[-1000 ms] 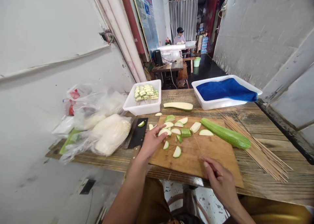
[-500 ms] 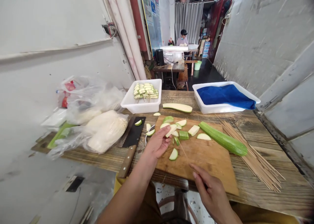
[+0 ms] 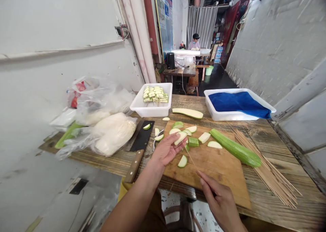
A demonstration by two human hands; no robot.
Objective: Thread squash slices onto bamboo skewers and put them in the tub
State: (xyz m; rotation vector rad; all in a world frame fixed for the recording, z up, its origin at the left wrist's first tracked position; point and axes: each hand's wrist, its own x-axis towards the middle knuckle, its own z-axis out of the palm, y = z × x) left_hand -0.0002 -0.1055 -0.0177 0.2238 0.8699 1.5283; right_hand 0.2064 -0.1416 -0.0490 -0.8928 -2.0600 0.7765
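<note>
Over the wooden cutting board (image 3: 216, 177), my left hand (image 3: 166, 150) pinches a pale zucchini slice (image 3: 180, 138) between thumb and fingers. My right hand (image 3: 220, 194) is closed on a thin bamboo skewer (image 3: 191, 160), low at the board's front edge. The skewer's far tip reaches up to the held slice; whether it has entered the flesh I cannot tell. Several cut zucchini pieces (image 3: 193, 142) lie scattered around, one half-round slice (image 3: 182, 161) just below my left hand. A whole zucchini (image 3: 235, 148) rests across the board's right side.
A cleaver (image 3: 140, 140) lies left of the board, beside plastic bags (image 3: 112, 133). Behind stand a white tub (image 3: 150, 112) of skewered slices and another tub (image 3: 224, 116) with blue cloth. A halved zucchini (image 3: 187, 113) and bundled skewers (image 3: 275, 181) are near. A person (image 3: 195, 42) sits far back.
The whole view has shifted slightly, with the scene moving right. My left hand has turned a little, and the skewer's tip is nearer the slice. Both hands keep their holds.
</note>
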